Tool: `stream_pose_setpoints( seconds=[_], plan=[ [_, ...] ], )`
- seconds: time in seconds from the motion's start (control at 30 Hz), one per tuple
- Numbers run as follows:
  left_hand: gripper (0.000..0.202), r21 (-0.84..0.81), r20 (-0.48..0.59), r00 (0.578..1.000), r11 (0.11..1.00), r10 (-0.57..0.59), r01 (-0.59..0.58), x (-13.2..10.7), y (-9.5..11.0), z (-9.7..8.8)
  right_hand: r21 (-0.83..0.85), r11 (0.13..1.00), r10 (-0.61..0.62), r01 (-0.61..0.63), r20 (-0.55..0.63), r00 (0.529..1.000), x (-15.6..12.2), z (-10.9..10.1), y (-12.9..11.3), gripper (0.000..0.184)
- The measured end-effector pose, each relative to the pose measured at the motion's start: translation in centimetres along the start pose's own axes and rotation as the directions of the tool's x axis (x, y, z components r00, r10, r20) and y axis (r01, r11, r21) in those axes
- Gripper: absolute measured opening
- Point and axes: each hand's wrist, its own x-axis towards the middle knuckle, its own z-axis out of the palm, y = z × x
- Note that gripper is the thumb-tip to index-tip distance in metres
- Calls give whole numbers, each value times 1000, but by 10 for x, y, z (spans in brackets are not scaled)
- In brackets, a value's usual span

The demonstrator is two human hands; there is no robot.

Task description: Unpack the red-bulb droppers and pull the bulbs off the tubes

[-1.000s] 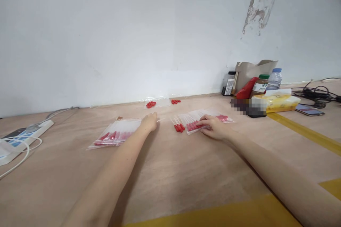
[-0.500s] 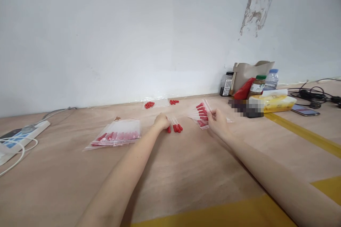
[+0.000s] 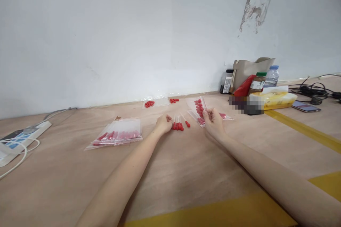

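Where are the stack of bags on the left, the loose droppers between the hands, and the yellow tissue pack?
Stack of bags point(image 3: 124, 131): head view, on the middle of its top layer.
Loose droppers point(image 3: 178, 126): head view, on a red bulb mid-group.
Tissue pack point(image 3: 278, 102): head view, on its yellow front.

Both forearms point(image 3: 133, 173) extend forward, left fingers point(image 3: 168, 117) curled, right fingers point(image 3: 211, 111) pinched.

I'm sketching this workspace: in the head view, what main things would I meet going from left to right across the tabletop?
White power strip → stack of clear bags → left hand → loose red-tipped sticks → clear bag of red-tipped pieces → right hand pinching that bag → yellow tissue pack → phone.
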Motion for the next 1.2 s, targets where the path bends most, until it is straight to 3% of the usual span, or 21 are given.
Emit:
stream_pose_setpoints(
  seconds=[0.1, 0.2, 0.23, 0.33, 0.43, 0.63, 0.7, 0.8, 0.9, 0.97, 1.1, 1.2],
  plan=[
    [18, 14, -23, 998, 998, 61, -60, -20, -9, -12, -32, 997, -71, 72, 37, 997, -7, 8, -16, 20],
    [39, 40, -120, 985, 992, 122, -118, -49, -19, -31, -46, 980, -179, 191, 197, 964, -16, 20, -29, 15],
    [45, 62, -178, 969, 985, 169, -160, -59, -23, -38, -49, 969, -224, 244, 252, 941, -18, 25, -33, 13],
    [51, 229, -296, 848, 894, 440, -384, -84, -30, -59, -67, 913, -348, 403, 392, 852, -26, 40, -41, 12],
    [47, 341, -225, 769, 788, 598, -513, -95, -35, -71, -63, 846, -440, 530, 482, 758, -32, 56, -46, 17],
    [26, 396, 12, 729, 666, 685, -632, -93, -49, -68, 49, 746, -552, 665, 603, 575, -39, 66, -47, 18],
    [22, 410, 71, 708, 626, 703, -663, -94, -53, -65, 79, 721, -581, 688, 609, 540, -40, 63, -46, 17],
    [22, 426, 111, 685, 588, 720, -688, -97, -55, -64, 7, 704, -578, 710, 586, 568, -40, 56, -44, 17],
    [23, 411, 90, 687, 602, 721, -685, -100, -54, -64, -91, 708, -539, 701, 572, 619, -40, 51, -44, 19],
    [23, 371, 55, 695, 632, 717, -681, -101, -52, -63, -111, 711, -524, 695, 576, 628, -41, 51, -45, 19],
    [21, 232, 3, 733, 713, 680, -662, -102, -44, -61, -123, 709, -510, 694, 590, 626, -41, 52, -46, 18],
    [20, 105, 5, 788, 783, 616, -613, -103, -37, -61, -127, 714, -502, 688, 592, 630, -41, 51, -46, 16]
  ],
)
